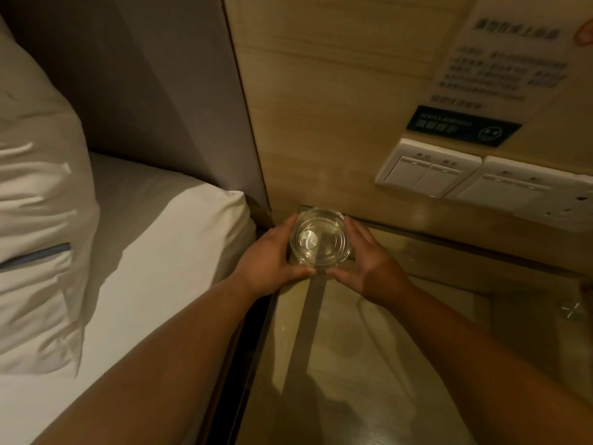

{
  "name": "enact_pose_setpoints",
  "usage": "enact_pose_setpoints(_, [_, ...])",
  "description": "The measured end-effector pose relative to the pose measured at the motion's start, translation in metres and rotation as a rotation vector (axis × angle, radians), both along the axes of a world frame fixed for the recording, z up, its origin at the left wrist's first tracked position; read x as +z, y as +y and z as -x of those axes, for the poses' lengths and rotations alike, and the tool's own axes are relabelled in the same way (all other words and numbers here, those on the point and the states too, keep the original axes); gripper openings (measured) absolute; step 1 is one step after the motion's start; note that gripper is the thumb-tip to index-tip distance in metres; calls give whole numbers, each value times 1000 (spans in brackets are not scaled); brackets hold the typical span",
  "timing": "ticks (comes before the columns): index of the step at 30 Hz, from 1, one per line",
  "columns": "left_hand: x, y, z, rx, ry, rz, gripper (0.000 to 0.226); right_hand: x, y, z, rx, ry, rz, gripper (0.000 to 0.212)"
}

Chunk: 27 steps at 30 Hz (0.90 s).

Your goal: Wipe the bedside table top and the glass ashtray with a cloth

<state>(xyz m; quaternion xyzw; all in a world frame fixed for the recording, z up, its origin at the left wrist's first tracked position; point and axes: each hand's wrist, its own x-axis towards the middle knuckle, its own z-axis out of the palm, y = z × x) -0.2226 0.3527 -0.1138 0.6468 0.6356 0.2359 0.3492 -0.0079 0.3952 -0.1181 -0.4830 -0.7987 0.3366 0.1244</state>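
Dim hotel room, bedside table top (pixel 369 332) glass-covered, lower right of frame. Glass ashtray (pixel 320 240) at frame centre, over table's far left corner by wall; contact with glass unclear. Left hand (pixel 272 261) and right hand (pixel 365 263) cupped against its sides, thumbs near front rim, likely steadying for set-down or lift. Forearms converge from lower edge. No cloth visible. Bed (pixel 144 252) left; switch panel (pixel 430 171) upper right.
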Motion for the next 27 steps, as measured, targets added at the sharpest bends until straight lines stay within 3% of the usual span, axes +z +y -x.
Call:
enact_pose_setpoints(14, [-3, 0, 1, -8, 2, -26, 95, -5, 2, 1, 0, -38, 17, 103])
enact_pose_setpoints(21, [12, -4, 2, -18, 42, 102, 114, 5, 2, -2, -5, -89, 82, 115])
enact_pose_setpoints(27, [48, -33, 8, -138, 551, 43, 89, 46, -17, -20, -15, -258, 6, 106])
